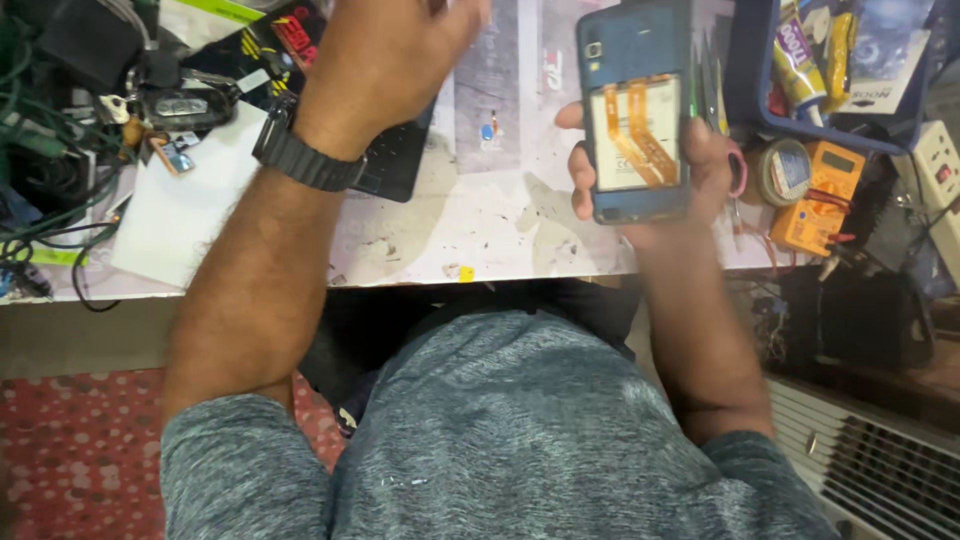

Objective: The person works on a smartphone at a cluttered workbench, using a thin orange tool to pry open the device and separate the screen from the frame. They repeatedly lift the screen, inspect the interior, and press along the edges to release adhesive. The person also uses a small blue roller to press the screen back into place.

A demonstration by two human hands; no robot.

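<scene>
The right hand is clamped around an opened blue phone, fingers wrapped behind it and fingertips showing at its left edge, holding it upright above the far right part of the table. The phone's back is off, showing a pale battery crossed by two orange ribbon cables, with a small camera lens near its top left corner. The left hand reaches forward over the middle of the table, its back toward the camera; its fingers run out of the top of the picture, so I cannot tell whether they are spread or closed on anything. A black wristwatch sits on that wrist. Under the left forearm lies a dark flat device, and to the left a white sheet of paper beside a tangle of green and black cables. Right of the phone stand a roll of solder wire, an orange multimeter and a blue tray holding tubes and packets. The person wears a grey mottled shirt.
</scene>
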